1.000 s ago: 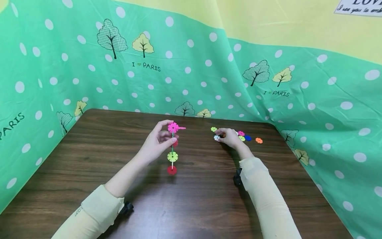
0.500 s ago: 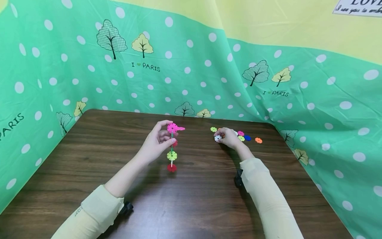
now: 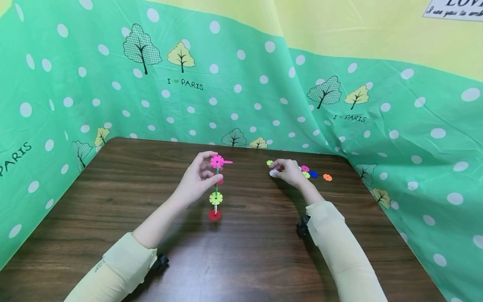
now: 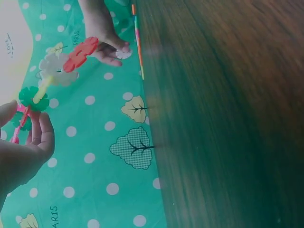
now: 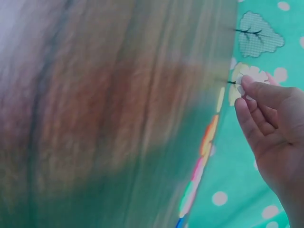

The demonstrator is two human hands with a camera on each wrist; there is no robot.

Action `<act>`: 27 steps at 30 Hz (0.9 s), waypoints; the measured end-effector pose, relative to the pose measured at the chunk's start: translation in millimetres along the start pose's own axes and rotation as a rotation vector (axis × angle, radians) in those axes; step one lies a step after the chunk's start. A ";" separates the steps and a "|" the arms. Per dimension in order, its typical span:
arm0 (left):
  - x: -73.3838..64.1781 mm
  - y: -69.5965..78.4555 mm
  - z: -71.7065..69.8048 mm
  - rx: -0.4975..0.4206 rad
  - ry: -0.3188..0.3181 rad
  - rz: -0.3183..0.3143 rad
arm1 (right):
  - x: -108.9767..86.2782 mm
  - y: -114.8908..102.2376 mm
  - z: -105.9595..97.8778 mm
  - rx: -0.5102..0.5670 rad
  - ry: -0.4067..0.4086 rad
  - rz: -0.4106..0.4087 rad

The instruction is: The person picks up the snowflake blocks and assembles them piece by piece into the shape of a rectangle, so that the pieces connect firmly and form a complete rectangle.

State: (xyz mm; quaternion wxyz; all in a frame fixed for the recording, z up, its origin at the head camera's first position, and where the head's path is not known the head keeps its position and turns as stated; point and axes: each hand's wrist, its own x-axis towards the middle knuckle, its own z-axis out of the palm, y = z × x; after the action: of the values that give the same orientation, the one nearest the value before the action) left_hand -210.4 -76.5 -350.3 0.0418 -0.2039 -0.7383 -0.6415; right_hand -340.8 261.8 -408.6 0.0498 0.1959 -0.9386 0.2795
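Observation:
My left hand point(image 3: 190, 181) pinches a chain of flower-shaped plastic interlocking discs above the table. A pink disc point(image 3: 217, 161) tops the chain, with another pink one edge-on beside it. Lower down hang a yellow-green disc point(image 3: 216, 198) and a red disc point(image 3: 214, 215). In the left wrist view a green disc point(image 4: 34, 98) and a white disc point(image 4: 57, 70) of the chain also show. Off to the right, my right hand point(image 3: 289, 173) pinches a white disc point(image 3: 273, 173) between thumb and fingers; the right wrist view has this white disc point(image 5: 254, 75) partly covered by the thumb.
Loose discs lie on the brown wooden table point(image 3: 241, 256) around and behind my right hand: a yellow-green disc point(image 3: 269, 162), a pink disc point(image 3: 305, 168), a blue disc point(image 3: 313, 174) and an orange disc point(image 3: 327, 177). A green dotted cloth point(image 3: 211, 100) hangs along the table's far edge.
Both hands keep their holds and stay nearly in place. The white disc tilts a little in my right hand's fingers, and the chain's lower end swings slightly left.

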 end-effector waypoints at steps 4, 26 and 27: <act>4.3 -14.5 -0.5 -0.019 0.010 -0.010 | 0.8 -8.5 -4.6 0.025 0.022 0.001; -3.4 16.1 0.4 0.013 -0.009 0.014 | -6.4 -65.6 -31.9 0.192 0.147 0.024; -3.7 16.3 0.4 0.015 -0.010 0.016 | -7.1 -68.7 -32.9 0.211 0.150 0.020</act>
State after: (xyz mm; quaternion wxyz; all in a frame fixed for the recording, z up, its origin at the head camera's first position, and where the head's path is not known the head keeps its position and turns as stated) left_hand -201.2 -75.5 -336.4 0.0448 -0.2128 -0.7418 -0.6344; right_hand -307.6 229.4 -347.8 0.0962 0.1691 -0.8996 0.3910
